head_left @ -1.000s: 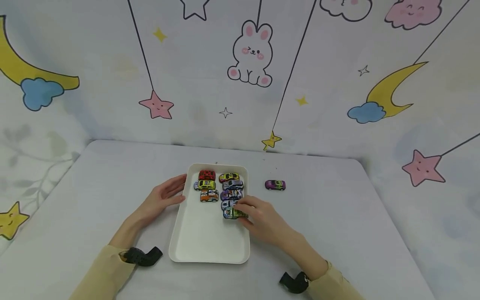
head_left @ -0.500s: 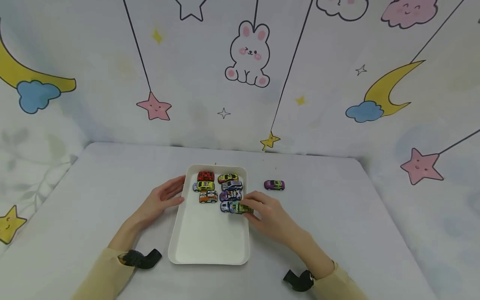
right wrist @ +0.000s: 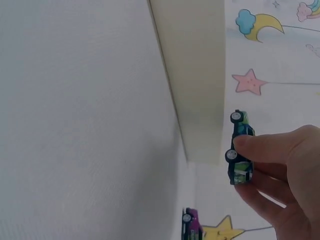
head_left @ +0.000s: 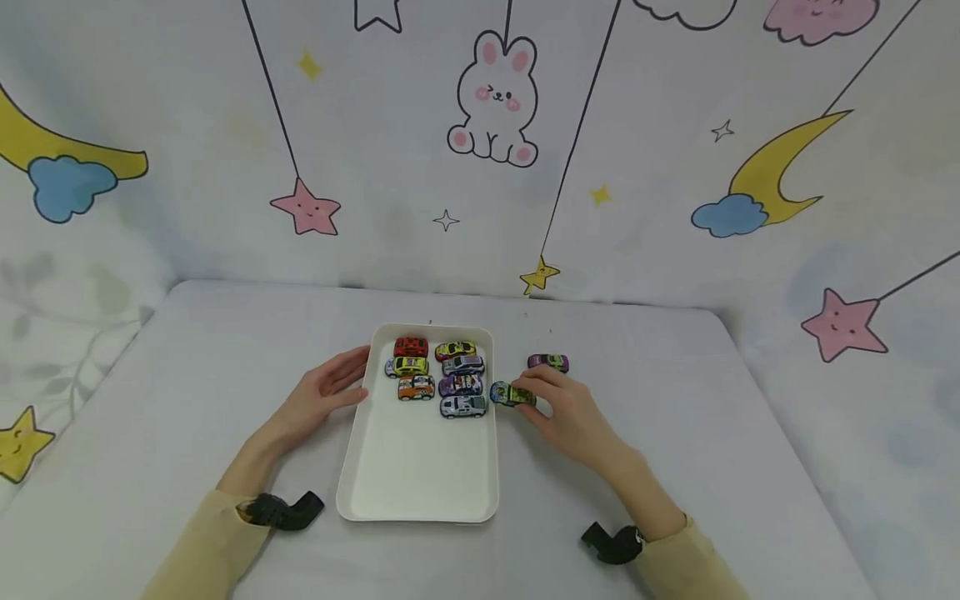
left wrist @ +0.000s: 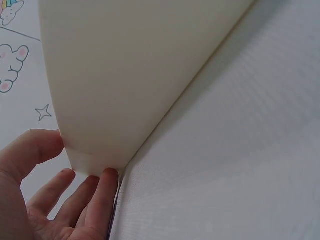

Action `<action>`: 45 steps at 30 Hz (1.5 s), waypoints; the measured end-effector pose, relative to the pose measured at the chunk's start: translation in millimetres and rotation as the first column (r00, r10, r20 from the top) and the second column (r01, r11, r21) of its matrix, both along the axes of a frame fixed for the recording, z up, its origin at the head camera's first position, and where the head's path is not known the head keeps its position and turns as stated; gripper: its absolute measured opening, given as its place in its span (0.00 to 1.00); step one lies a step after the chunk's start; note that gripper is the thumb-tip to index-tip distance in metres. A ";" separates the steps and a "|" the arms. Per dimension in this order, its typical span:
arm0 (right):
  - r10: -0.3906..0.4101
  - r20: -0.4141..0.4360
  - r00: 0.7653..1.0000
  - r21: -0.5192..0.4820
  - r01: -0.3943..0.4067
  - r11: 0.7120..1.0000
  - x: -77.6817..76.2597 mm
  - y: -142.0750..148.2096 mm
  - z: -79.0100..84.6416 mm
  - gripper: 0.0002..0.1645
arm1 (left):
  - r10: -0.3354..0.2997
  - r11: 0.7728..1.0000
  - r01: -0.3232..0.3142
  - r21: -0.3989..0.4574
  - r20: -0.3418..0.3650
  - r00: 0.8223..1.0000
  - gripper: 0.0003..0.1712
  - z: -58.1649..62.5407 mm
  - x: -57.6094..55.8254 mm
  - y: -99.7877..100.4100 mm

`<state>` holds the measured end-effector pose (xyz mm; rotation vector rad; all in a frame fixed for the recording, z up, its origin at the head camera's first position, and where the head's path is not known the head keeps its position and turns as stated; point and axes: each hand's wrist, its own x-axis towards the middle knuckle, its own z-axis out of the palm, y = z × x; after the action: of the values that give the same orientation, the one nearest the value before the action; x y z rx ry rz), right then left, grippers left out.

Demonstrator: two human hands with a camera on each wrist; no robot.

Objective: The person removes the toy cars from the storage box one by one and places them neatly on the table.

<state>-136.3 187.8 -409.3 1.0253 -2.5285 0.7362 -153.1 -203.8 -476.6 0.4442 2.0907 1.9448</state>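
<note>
one round-wheeled green car (head_left: 510, 394)

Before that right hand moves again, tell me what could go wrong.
The green car is held only between fingertips in the right grip, so it might slip and drop. It is close to the right edge of the white tray, so it could knock the rim. The purple car lies just beyond the fingers and might get bumped.

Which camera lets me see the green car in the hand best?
The right wrist view: the green car looks biggest, two wheels showing, though the right hand covers part. The head view shows it small, also partly covered; the left wrist view doesn't show it.
</note>
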 end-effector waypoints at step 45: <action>-0.133 0.128 0.983 0.059 0.126 0.990 -32.5 53.7 -28.0 0.20 | 0.015 1.000 -0.015 -0.006 -0.007 1.000 0.38 -1.8 0.3 -0.9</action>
<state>-168.8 241.6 -437.3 0.8434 -2.7092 0.7280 -152.8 -204.6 -478.5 0.4354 2.1092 1.9476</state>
